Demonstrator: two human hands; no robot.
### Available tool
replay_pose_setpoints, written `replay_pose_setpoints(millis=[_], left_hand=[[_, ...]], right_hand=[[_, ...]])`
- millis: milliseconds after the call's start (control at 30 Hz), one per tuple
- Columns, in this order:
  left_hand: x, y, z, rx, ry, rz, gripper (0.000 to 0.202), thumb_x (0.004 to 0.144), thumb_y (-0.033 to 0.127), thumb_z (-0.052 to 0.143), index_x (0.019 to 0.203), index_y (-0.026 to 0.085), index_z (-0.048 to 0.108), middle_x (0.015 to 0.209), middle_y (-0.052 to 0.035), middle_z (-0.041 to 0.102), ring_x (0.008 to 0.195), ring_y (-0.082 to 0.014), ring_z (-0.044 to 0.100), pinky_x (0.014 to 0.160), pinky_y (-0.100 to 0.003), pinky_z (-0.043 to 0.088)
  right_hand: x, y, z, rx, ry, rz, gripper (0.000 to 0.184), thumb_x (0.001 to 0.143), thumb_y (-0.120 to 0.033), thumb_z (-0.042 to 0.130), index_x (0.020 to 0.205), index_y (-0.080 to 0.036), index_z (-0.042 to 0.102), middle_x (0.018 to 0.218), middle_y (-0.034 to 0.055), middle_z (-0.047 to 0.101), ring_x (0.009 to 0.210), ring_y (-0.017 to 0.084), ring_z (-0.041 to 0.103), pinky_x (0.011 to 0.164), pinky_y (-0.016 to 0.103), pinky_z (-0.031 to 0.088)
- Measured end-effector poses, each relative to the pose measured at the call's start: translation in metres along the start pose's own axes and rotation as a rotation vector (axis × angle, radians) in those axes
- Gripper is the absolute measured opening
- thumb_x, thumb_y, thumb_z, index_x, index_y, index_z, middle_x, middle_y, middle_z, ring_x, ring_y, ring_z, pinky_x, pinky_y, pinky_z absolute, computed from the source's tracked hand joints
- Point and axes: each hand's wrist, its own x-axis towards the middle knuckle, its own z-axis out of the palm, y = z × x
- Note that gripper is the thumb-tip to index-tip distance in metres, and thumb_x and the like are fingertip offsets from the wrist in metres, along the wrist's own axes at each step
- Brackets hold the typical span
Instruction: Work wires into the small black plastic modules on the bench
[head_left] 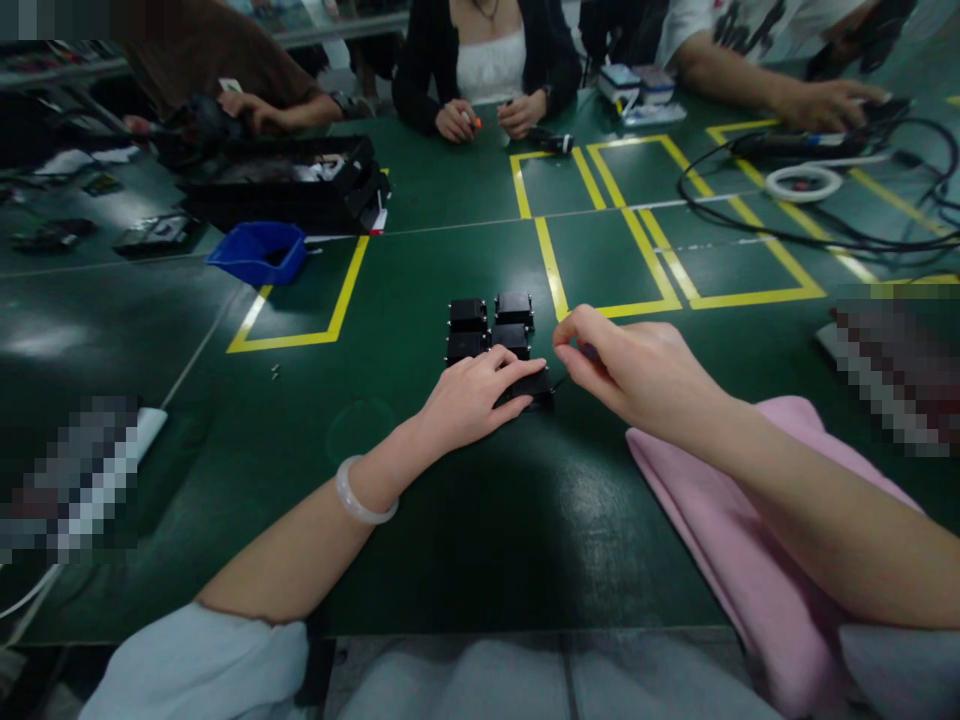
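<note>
So the left hand (480, 400) is lying flat on top of a small black block (534, 388), fingers spread over it and pressing it down onto the green worktop (450, 520). It's a hold-down, not really a wrapped grip. That block sits at the near end of a little cluster: four more black blocks (491, 327) are lined up in a tidy two-by-two just behind it, touching or nearly touching each other, roughly mid-worktop and just left of the yellow taped boxes (622, 240).

The right hand (637, 365) is pinched at thumb and forefinger, right beside the held block. There's something tiny and dark at the fingertips, maybe a thin wire or pin coming off the block, but honestly it's too small to tell what. The right forearm rests on a pink cloth (750, 560) near the front right edge.

My read: this looks like the fiddly bit on the fifth block, one hand steadying while the other works a small part at its right side. I'd guess what's called for is a steady hold-down and a careful pinch so the block doesn't skid into the finished-looking row.

Other people's hands are busy along the far edge, plus a blue bin (259, 252) toward the far left and cables (825, 200) at the far right.
</note>
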Motion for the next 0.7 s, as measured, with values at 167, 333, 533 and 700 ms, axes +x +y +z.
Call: replay_pose_setpoints(millis=[167, 333, 533, 700], left_hand=[[-0.0001, -0.0004, 0.0007, 0.013, -0.003, -0.001, 0.044, 0.096, 0.041, 0.045, 0.138, 0.029, 0.042, 0.118, -0.0038, 0.056, 0.088, -0.0175, 0.059, 0.074, -0.030, 0.047], [0.0001, -0.0005, 0.0012, 0.027, -0.006, -0.006, 0.045, 0.095, 0.041, 0.048, 0.138, 0.030, 0.042, 0.119, -0.0026, 0.056, 0.088, -0.0184, 0.059, 0.074, -0.031, 0.047], [0.0004, -0.0002, 0.0006, 0.018, -0.012, -0.006, 0.044, 0.095, 0.041, 0.047, 0.138, 0.030, 0.042, 0.120, -0.0031, 0.055, 0.088, -0.0179, 0.060, 0.073, -0.030, 0.047], [-0.0001, -0.0010, 0.0012, 0.021, -0.007, -0.006, 0.045, 0.095, 0.040, 0.048, 0.138, 0.029, 0.042, 0.119, -0.0039, 0.055, 0.088, -0.0177, 0.060, 0.073, -0.030, 0.047]], right_hand=[[-0.0006, -0.0001, 0.0010, 0.019, 0.031, 0.003, 0.025, 0.093, -0.030, 0.039, 0.111, -0.017, 0.051, 0.068, -0.0014, 0.061, 0.055, 0.014, 0.056, 0.053, 0.024, 0.028], [-0.0003, 0.0007, 0.0007, -0.019, 0.007, -0.011, 0.025, 0.094, -0.036, 0.039, 0.102, -0.018, 0.054, 0.065, -0.0015, 0.061, 0.054, 0.014, 0.056, 0.053, 0.024, 0.027], [0.0005, 0.0002, 0.0010, 0.002, 0.025, 0.002, 0.024, 0.093, -0.031, 0.039, 0.109, -0.017, 0.052, 0.067, -0.0014, 0.062, 0.055, 0.014, 0.056, 0.053, 0.024, 0.028], [0.0009, 0.0006, 0.0019, -0.024, 0.025, -0.008, 0.024, 0.095, -0.034, 0.038, 0.103, -0.018, 0.054, 0.063, -0.0020, 0.060, 0.051, 0.014, 0.054, 0.052, 0.024, 0.027]])
